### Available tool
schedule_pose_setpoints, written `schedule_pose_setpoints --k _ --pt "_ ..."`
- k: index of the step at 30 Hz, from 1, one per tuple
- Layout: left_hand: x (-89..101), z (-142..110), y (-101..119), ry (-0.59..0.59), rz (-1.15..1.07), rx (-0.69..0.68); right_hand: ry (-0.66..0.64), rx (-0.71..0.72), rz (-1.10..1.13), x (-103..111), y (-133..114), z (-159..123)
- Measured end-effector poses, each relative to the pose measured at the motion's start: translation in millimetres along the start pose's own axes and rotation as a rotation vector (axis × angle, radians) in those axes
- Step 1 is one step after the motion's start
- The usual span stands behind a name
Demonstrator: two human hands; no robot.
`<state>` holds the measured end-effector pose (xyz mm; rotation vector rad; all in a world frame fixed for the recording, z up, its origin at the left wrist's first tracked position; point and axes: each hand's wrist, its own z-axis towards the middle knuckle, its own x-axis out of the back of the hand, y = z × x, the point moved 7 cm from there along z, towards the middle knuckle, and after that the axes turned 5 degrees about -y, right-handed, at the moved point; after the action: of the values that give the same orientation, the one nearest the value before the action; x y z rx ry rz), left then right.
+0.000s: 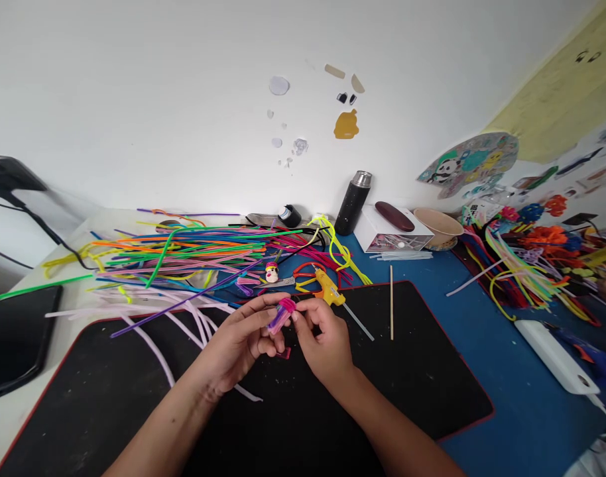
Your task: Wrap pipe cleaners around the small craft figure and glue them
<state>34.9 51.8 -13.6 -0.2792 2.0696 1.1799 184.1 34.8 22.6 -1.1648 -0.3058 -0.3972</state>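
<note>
A small bundle of pink and purple pipe cleaners (pixel 282 316) is held above the black mat (pixel 412 371). My left hand (pixel 243 338) grips its lower left side between thumb and fingers. At its upper right end, my right hand (pixel 325 341) pinches the pink part with thumb and forefinger. Just below, a small dark pink piece (pixel 284 354) shows, partly hidden by my left fingers. Beyond my hands lie a yellow glue gun (pixel 329 289) with a clear glue stick, a red-handled tool (pixel 305 270) and a small white figure with a pink top (pixel 272 271).
Many coloured pipe cleaners (pixel 193 248) are heaped at the back left. A wooden stick (pixel 391 305) lies on the mat. Behind stand a black flask (pixel 353 205) and a white box (pixel 397 233). On the right are a white power strip (pixel 556 358) and more pipe cleaners (pixel 526 265). A dark phone (pixel 19 341) lies left.
</note>
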Motion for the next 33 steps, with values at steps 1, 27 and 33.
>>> schedule_pose_setpoints --k 1,27,33 --pt "0.3 0 0 0.002 -0.002 0.002 0.001 0.003 0.002 0 0 0" --pt "-2.1 1 -1 -0.042 -0.123 0.027 -0.031 -0.082 0.081 -3 6 0" --pt "-3.0 0 1 -0.046 -0.068 0.006 -0.035 -0.116 0.119 -3 11 0"
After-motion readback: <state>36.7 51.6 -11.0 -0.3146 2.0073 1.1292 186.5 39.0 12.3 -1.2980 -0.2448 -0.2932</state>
